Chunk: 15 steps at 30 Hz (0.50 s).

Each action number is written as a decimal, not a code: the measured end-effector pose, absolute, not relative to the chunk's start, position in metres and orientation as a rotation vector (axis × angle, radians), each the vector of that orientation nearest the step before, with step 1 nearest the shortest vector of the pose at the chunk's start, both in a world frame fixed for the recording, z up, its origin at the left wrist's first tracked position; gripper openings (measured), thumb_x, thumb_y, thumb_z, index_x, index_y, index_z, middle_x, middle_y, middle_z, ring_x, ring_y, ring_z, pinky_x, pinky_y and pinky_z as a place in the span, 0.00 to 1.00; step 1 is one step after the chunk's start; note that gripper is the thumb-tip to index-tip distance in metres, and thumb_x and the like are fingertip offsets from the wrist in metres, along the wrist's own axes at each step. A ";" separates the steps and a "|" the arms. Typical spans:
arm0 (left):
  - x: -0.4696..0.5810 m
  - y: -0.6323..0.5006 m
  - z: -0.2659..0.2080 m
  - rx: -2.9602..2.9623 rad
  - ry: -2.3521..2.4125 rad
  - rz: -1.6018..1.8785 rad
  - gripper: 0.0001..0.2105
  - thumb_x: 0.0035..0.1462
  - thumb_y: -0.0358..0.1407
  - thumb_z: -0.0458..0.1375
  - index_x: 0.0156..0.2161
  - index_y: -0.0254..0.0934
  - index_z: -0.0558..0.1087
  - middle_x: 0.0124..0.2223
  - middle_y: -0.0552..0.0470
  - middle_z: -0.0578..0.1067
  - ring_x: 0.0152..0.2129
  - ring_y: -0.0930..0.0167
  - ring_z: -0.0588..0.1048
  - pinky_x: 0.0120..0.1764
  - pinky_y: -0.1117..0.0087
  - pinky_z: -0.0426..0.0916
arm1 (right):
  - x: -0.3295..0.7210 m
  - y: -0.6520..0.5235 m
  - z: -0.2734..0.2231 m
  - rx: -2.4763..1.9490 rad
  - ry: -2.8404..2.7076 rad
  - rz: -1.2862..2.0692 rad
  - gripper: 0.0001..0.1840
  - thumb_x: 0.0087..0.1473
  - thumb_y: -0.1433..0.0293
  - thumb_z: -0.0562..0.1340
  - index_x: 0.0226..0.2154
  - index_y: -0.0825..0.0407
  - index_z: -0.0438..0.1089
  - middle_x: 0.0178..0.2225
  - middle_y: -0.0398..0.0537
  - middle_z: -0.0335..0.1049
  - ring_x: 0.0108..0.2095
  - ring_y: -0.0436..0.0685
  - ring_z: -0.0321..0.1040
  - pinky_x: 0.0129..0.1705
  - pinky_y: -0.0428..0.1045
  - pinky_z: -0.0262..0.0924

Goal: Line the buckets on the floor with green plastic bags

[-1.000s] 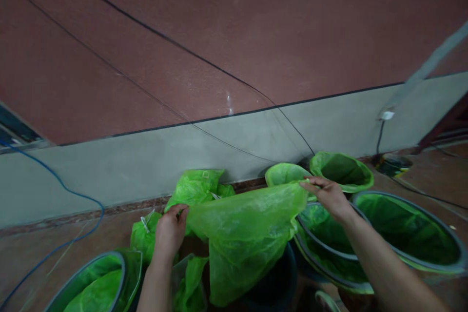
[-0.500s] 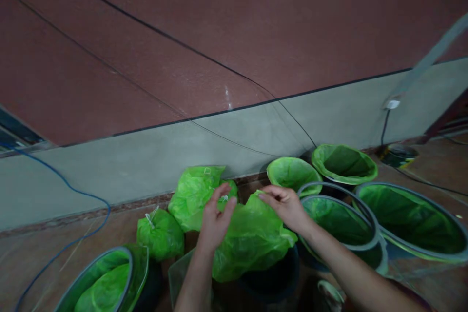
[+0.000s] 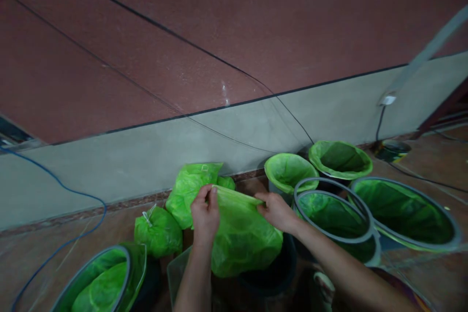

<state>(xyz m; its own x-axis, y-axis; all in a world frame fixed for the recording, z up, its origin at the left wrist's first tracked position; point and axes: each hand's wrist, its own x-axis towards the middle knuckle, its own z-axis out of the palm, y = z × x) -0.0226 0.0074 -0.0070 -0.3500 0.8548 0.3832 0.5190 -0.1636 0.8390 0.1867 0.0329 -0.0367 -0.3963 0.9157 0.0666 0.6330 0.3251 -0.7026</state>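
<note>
Green bag (image 3: 244, 241), one: held up in front of the person, partly above a dark tub (image 3: 292, 269), its body hung in loose folds. Whether the raised edge is mouth or base cannot be told.

Left hand (image 3: 205, 212): thumb and fingers pinched on the bag's upper left corner. Right hand (image 3: 275, 212): pinched toward the other end of the same edge, slightly lower. By the two separated grips the edge is drawn nearly straight; the spacing is judged to suit a thin, limp material, which would otherwise be likely to sag.

Tied sack (image 3: 159, 234), one: set on the floor, neck gathered by white string (image 3: 148, 215), presumably so that contents are retained. Tall sack (image 3: 193, 190), one: set near the wall (image 3: 127, 168), probably to be steadied by it.

Back bin (image 3: 276, 187) and corner bin (image 3: 332, 180): green liners turned outward over the rims, presumably against slipping inward. Right bin (image 3: 454, 234): likewise lined, grey-rimmed. Hoop (image 3: 315, 180): tilted beside it; its support cannot be made out.

Left bin (image 3: 127, 265): lined, a green bundle (image 3: 102, 290) held inside. Clear box (image 3: 176, 273): placed between left bin and tub, partly hidden.
</note>
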 end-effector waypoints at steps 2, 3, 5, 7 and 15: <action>-0.043 0.007 -0.003 1.468 1.866 1.636 0.12 0.56 0.43 0.54 0.34 0.36 0.73 0.29 0.54 0.74 0.29 0.71 0.71 0.36 0.72 0.66 | 0.195 0.034 -0.034 -1.401 -2.183 0.797 0.11 0.46 0.79 0.54 0.25 0.52 0.70 0.24 0.43 0.69 0.28 0.52 0.65 0.32 0.45 0.52; -0.053 0.007 -0.001 1.422 1.893 1.689 0.12 0.55 0.43 0.55 0.34 0.36 0.73 0.29 0.54 0.74 0.29 0.71 0.71 0.36 0.72 0.67 | 0.198 0.035 -0.034 -1.403 -2.187 0.806 0.11 0.47 0.79 0.54 0.26 0.52 0.70 0.25 0.43 0.70 0.29 0.52 0.66 0.32 0.45 0.52; -0.068 0.005 0.003 1.362 1.927 1.773 0.12 0.54 0.43 0.56 0.32 0.36 0.73 0.28 0.54 0.74 0.28 0.72 0.71 0.35 0.72 0.66 | 0.205 0.036 -0.035 -1.376 -2.168 0.876 0.10 0.48 0.77 0.55 0.28 0.51 0.72 0.27 0.43 0.72 0.30 0.53 0.67 0.33 0.45 0.54; -0.078 0.002 0.007 1.315 1.929 1.841 0.12 0.52 0.44 0.57 0.31 0.36 0.73 0.27 0.55 0.73 0.26 0.73 0.70 0.33 0.73 0.66 | 0.209 0.036 -0.039 -1.309 -2.148 0.963 0.10 0.48 0.75 0.56 0.30 0.51 0.72 0.29 0.43 0.73 0.31 0.53 0.68 0.34 0.45 0.56; -0.084 -0.004 0.016 1.101 1.798 2.086 0.12 0.49 0.44 0.60 0.31 0.34 0.73 0.25 0.57 0.72 0.21 0.77 0.68 0.27 0.76 0.65 | 0.201 0.038 -0.067 -1.305 -2.168 1.022 0.21 0.48 0.72 0.62 0.48 0.53 0.71 0.45 0.53 0.74 0.44 0.59 0.70 0.48 0.51 0.61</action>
<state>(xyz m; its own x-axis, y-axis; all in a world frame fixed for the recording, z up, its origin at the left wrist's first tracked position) -0.0840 -0.0036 0.0156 -0.7108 0.5700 0.4122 0.3237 -0.2553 0.9111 0.2015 0.0379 -0.0672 -0.4779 0.8781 -0.0247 0.5780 0.2931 -0.7616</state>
